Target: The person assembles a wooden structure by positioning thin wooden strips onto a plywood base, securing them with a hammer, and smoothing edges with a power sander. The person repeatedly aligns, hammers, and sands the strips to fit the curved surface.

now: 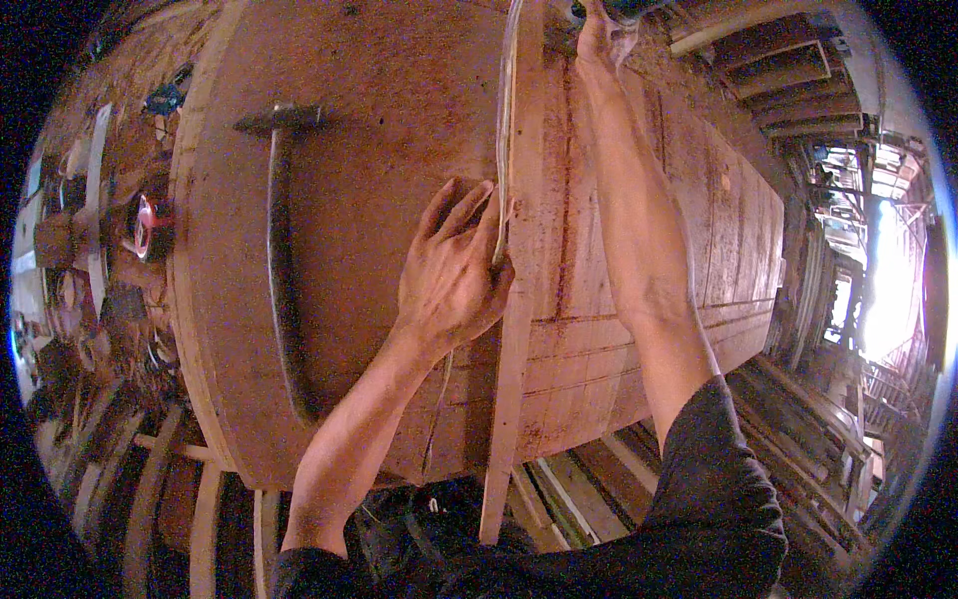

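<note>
My left hand (454,268) rests on the brown wooden panel, its thumb and fingers closed about a thin pale strip (511,90). The strip runs up along the edge of a long, narrow wooden batten (512,389). A thin tail of it seems to hang out below the hand. Far up at the top edge, my right hand (599,42) closes on a dark greenish thing (631,8); most of that is cut off, so its kind is unclear. A hammer (280,250) with a dark, slightly bent handle lies on the panel, left of my left hand.
The large wooden panel (369,90) lies beneath both arms. Stacked timber pieces (798,80) stand at the far right, and wooden slats (599,479) show below the panel. A red object (150,225) and cluttered odds and ends sit beyond the left edge.
</note>
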The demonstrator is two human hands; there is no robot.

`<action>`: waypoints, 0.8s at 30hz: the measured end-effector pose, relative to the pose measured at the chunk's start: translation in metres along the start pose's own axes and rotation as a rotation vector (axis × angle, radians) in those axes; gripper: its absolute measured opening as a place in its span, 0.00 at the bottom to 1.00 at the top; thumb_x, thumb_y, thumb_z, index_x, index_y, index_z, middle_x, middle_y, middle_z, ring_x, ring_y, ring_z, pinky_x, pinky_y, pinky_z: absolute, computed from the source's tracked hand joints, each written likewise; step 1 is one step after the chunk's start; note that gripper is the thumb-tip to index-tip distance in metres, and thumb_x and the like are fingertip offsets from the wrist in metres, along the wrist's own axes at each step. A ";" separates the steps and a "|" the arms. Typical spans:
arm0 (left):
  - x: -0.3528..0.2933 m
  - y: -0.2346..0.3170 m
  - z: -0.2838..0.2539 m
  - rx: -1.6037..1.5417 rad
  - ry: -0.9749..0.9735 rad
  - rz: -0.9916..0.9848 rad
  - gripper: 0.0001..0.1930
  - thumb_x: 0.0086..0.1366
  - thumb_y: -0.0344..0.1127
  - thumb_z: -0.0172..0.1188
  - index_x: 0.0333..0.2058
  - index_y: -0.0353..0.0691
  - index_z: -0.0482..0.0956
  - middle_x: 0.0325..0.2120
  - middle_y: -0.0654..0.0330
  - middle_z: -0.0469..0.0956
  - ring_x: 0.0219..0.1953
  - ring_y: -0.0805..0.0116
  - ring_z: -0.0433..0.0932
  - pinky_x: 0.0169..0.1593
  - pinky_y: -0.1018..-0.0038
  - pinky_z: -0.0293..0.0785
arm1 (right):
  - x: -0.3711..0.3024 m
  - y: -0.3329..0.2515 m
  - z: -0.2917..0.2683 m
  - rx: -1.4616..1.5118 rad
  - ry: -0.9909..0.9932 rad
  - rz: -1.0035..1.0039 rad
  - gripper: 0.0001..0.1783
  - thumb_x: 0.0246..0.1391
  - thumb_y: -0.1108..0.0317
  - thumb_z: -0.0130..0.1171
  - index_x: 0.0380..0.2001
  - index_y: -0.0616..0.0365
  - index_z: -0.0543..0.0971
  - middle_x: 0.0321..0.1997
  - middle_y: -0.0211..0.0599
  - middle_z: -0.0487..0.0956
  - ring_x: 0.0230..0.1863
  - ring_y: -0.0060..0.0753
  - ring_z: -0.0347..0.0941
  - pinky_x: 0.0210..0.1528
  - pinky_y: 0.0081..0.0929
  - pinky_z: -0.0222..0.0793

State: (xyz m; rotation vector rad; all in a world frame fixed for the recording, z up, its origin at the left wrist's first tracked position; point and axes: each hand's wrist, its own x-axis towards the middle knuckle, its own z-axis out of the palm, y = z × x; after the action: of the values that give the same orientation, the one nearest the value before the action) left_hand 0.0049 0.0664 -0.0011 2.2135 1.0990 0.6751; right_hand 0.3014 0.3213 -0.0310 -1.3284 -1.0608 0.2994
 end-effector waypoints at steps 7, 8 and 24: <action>0.004 -0.001 0.002 -0.013 0.063 0.045 0.30 0.65 0.36 0.55 0.64 0.32 0.68 0.55 0.45 0.79 0.66 0.51 0.69 0.76 0.55 0.53 | 0.002 -0.025 -0.018 -0.026 -0.055 0.031 0.33 0.44 0.52 0.78 0.50 0.55 0.77 0.48 0.32 0.79 0.47 0.32 0.74 0.52 0.32 0.72; 0.003 -0.002 0.003 -0.022 0.071 0.036 0.28 0.65 0.36 0.54 0.64 0.33 0.69 0.55 0.44 0.79 0.66 0.50 0.70 0.76 0.54 0.54 | 0.000 -0.034 -0.021 -0.036 -0.069 0.030 0.33 0.44 0.52 0.78 0.50 0.55 0.77 0.48 0.32 0.79 0.48 0.33 0.74 0.52 0.32 0.72; -0.001 -0.013 0.008 -0.056 0.185 0.061 0.30 0.66 0.32 0.55 0.66 0.35 0.67 0.53 0.48 0.81 0.60 0.50 0.76 0.74 0.56 0.59 | -0.272 -0.239 -0.219 -0.389 -0.066 0.019 0.43 0.42 0.52 0.78 0.58 0.56 0.72 0.57 0.36 0.76 0.57 0.36 0.73 0.61 0.36 0.71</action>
State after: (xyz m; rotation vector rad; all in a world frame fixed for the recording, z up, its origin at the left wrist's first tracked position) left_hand 0.0029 0.0703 -0.0160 2.1784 1.0910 0.9417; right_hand 0.2339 -0.0807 0.0834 -1.6851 -1.2030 0.1549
